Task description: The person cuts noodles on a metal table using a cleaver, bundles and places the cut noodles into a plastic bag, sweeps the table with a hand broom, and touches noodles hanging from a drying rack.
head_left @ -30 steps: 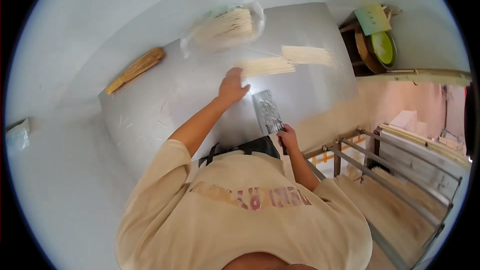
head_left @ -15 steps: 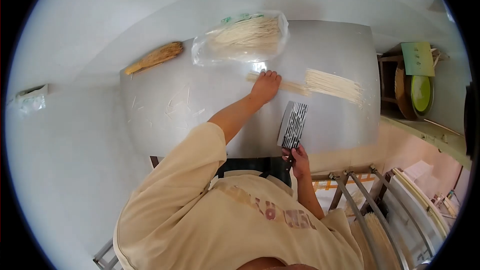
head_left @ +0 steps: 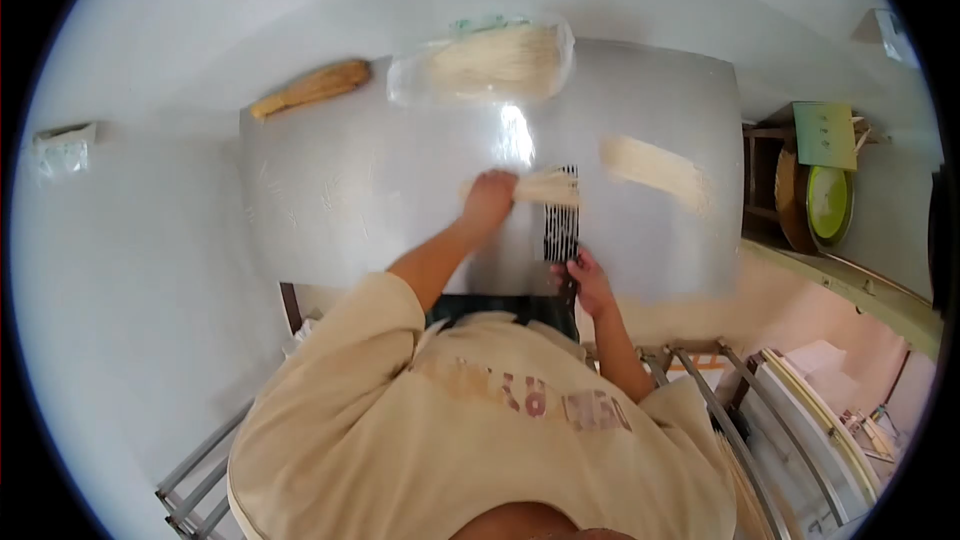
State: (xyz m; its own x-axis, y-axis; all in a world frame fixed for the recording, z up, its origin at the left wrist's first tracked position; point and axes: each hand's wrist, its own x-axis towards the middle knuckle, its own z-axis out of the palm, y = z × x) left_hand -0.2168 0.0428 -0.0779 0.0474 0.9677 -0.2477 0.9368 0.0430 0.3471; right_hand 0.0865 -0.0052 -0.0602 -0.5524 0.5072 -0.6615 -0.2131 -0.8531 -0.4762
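Note:
My left hand point(head_left: 490, 196) is wrapped round a bundle of pale dried noodles point(head_left: 545, 188), which points to the right. The bundle's right end lies across the patterned blade of a cleaver point(head_left: 561, 232). My right hand point(head_left: 588, 283) grips the cleaver's dark handle near the table's front edge, with the blade pointing away from me. To the right of the blade, a flat row of noodles point(head_left: 655, 173) rests on the metal table point(head_left: 430, 150). Motion blurs the noodles and my left hand somewhat.
At the table's back is a clear plastic bag of noodles point(head_left: 495, 62). A straw hand brush point(head_left: 310, 88) lies at the back left, with loose noodle bits point(head_left: 335, 195) nearer me. A green basin point(head_left: 828, 205) stands at the right. Metal rails point(head_left: 715, 390) run behind at lower right.
My left hand has drawn the noodle bundle left and towards me, away from the row. The cleaver has moved left and slightly forward, its blade now meeting the bundle's end.

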